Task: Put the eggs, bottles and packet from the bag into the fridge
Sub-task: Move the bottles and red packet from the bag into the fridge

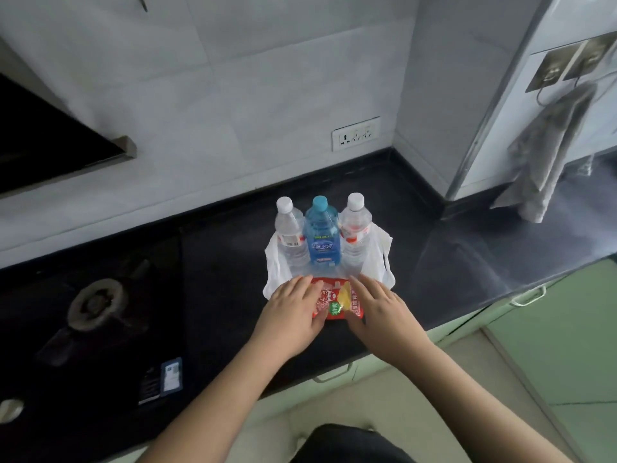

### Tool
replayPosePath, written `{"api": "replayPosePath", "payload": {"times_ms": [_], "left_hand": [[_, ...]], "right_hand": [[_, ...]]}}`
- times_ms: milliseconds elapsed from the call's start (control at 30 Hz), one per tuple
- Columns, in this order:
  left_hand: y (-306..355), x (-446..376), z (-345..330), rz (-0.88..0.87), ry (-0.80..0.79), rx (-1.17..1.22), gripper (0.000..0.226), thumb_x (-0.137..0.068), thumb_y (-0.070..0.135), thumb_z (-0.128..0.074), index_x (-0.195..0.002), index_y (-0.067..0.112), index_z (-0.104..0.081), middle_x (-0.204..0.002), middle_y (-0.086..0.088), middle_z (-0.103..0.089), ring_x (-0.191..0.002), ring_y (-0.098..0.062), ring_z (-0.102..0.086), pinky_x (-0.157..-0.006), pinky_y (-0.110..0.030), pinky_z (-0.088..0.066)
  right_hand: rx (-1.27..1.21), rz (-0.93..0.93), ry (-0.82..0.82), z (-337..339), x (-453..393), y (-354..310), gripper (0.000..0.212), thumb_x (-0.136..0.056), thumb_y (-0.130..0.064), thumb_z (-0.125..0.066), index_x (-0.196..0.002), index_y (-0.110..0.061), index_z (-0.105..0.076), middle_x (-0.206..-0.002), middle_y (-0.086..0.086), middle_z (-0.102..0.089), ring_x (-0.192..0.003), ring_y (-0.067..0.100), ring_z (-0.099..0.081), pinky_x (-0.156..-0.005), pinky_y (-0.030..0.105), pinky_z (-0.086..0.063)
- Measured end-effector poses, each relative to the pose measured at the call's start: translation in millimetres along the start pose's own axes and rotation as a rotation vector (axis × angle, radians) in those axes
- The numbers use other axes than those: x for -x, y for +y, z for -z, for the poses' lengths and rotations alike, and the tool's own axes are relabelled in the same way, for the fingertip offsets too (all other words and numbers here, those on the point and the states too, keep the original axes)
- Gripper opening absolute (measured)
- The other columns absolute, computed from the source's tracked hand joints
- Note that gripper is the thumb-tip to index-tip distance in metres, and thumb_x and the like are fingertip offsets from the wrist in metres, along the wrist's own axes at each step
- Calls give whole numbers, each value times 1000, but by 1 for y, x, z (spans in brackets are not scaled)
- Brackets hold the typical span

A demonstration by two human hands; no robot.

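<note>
Well to the left of the left hand sits the gas burner, idle on the dark counter. That hand lies on the left part of the red packet, fingers fairly straight on top and the thumb tucked at the near edge, so it looks like a loose pinch rather than a firm grip. Just beyond its fingertips stand three bottles on the flattened white bag: a clear bottle, a blue bottle touching it, and a second clear bottle beyond the right hand. The right hand mirrors the left on the packet's right part, fingers spread flat, thumb at the near edge. The packet looks light, soft and crinkly, probably slippery film, best taken by its side edges. The bottles look full, so heavier and rigid; their waists offer the surest hold. No eggs are visible. The fridge stands away to the right of the right hand.
</note>
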State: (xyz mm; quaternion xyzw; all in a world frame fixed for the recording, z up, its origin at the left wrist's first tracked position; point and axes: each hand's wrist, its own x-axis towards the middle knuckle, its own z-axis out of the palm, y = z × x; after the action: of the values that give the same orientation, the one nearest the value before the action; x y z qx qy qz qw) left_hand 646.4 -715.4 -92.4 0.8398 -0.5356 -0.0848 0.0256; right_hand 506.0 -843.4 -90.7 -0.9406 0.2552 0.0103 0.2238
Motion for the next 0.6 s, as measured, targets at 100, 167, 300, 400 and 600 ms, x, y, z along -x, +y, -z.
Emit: {"api": "replayPosePath", "payload": {"times_ms": [100,167,300,400,600], "left_hand": [[-12,-13,-8,33,-41,35,62,-100,47,-37,-153,20,-22,-160,-2,-24,-148,-18,-18,-121,-38,-17],[-20,-21,-13,55,-50,55,63,-99,48,-37,-153,19,-22,-160,-3,-23,-148,-18,-19,-121,-38,-19],[-26,-34,-24,43,-50,110,61,-100,47,-37,-152,17,-25,-158,-4,-29,-145,-20,-26,-118,-37,-24],[-26,-42,-33,-18,-57,178,60,-99,45,-43,-150,17,-29,-154,-3,-34,-141,-20,-32,-116,-36,-28],[-52,-55,-51,-34,-50,184,59,-99,42,-44,-148,13,-32,-152,-4,-37,-139,-20,-34,-113,-34,-29]], "right_hand": [[-17,8,-30,-3,-16,4,65,-96,-46,-44,-152,-23,-20,-159,-2,-23,-146,17,-20,-117,34,-19],[-16,12,-43,-5,-28,6,66,-95,-46,-46,-152,-23,-21,-158,-2,-24,-145,17,-23,-116,35,-23],[-4,-10,-69,-8,-49,7,67,-95,-46,-47,-152,-23,-20,-158,-2,-24,-144,19,-25,-115,36,-26],[37,-44,-89,-14,-60,4,68,-95,-47,-46,-153,-24,-17,-160,-2,-20,-145,19,-21,-116,37,-23],[99,-69,-146,-41,-83,7,71,-94,-45,-49,-153,-22,-16,-159,-1,-23,-145,18,-21,-117,34,-21]]}}
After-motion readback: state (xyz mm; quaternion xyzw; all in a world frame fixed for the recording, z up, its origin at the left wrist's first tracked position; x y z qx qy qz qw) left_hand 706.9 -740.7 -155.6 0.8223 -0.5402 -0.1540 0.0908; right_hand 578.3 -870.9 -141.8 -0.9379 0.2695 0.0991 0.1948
